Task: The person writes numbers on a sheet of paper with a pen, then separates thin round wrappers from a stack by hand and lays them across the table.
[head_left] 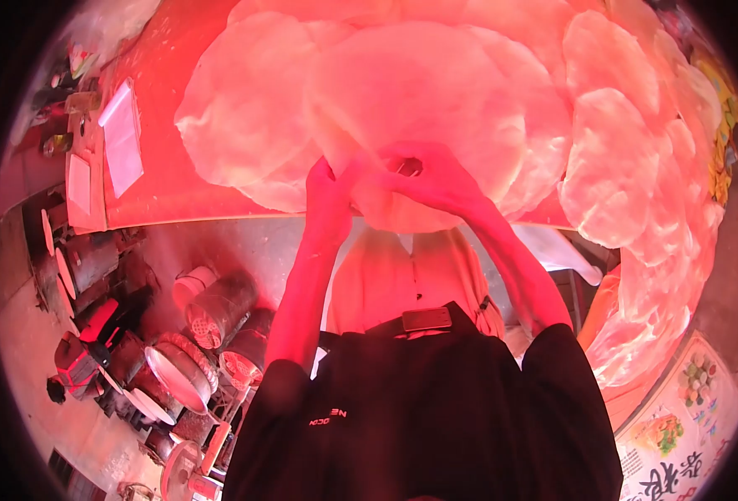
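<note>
Thin, pale, round flatbreads overlap in a wide layer across the red table. The nearest large flatbread (419, 83) lies in front of me, its near edge hanging past the table edge. My left hand (336, 188) is closed at that near edge, fingers turned inward. Beside it, my right hand (440, 177) bends thumb and fingers into a ring and pinches the same flatbread. Both hands almost meet, and their fingertips are partly blurred. Another flatbread (240, 100) spreads to the left, partly beneath the nearest one.
More flatbreads (615, 159) pile along the right side and drape downward. White paper (123, 138) lies on the red table (164, 179) at left. Pans (177, 376) and a perforated pot (219, 309) crowd the floor at lower left. A printed poster (678, 417) is at lower right.
</note>
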`<state>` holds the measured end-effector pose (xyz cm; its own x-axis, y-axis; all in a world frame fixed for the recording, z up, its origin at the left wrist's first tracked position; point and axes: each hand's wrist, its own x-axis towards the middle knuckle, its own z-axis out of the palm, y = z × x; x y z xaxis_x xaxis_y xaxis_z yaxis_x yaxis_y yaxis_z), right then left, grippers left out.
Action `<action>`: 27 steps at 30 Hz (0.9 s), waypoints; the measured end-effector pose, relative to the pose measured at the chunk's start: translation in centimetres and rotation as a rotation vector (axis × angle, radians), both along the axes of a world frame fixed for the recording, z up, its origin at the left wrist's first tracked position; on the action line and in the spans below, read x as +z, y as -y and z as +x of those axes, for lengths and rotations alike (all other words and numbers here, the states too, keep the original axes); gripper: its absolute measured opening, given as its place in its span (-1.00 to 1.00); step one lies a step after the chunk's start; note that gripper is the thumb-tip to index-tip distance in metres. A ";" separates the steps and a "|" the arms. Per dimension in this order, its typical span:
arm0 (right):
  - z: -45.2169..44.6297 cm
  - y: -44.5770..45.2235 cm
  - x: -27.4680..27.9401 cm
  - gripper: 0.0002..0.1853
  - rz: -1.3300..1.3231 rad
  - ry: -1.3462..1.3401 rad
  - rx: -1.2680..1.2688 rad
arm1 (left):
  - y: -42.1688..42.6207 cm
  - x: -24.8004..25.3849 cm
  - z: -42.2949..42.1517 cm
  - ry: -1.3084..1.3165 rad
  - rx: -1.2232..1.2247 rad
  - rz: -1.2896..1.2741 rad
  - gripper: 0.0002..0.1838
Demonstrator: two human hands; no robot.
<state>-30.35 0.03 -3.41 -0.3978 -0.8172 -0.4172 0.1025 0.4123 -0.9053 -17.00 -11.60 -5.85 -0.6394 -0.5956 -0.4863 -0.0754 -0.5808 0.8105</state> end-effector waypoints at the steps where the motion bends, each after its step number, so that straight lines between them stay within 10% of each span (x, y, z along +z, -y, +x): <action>1: -0.3 -0.1 -0.2 -0.69 -0.014 0.055 0.021 | -0.1 -0.1 -0.1 0.007 0.006 -0.020 -0.72; 6: -1.5 -0.1 -1.9 -0.71 -0.135 0.265 0.023 | -0.2 -0.5 0.1 0.011 -0.050 -0.072 -0.73; 15: 0.2 0.7 -3.5 -0.71 -0.174 -0.455 0.089 | 0.2 -2.6 1.1 0.022 0.068 -0.018 -0.71; 19: -8.1 -4.4 -1.8 -0.78 -0.168 -0.005 -0.287 | 1.2 -1.5 3.2 -0.034 0.119 0.129 -0.62; 21: -18.0 -11.7 -1.3 -0.73 0.065 -0.640 -0.163 | 1.5 -1.7 4.3 -0.048 0.126 0.165 -0.59; 25: -22.0 -10.2 11.4 -0.60 -0.311 -0.054 -0.877 | 1.5 -4.9 7.1 0.013 0.139 0.171 -0.57; 27: -23.7 -6.8 13.2 -0.64 -0.372 -0.068 -0.662 | 1.2 -4.9 7.0 0.003 0.145 0.173 -0.56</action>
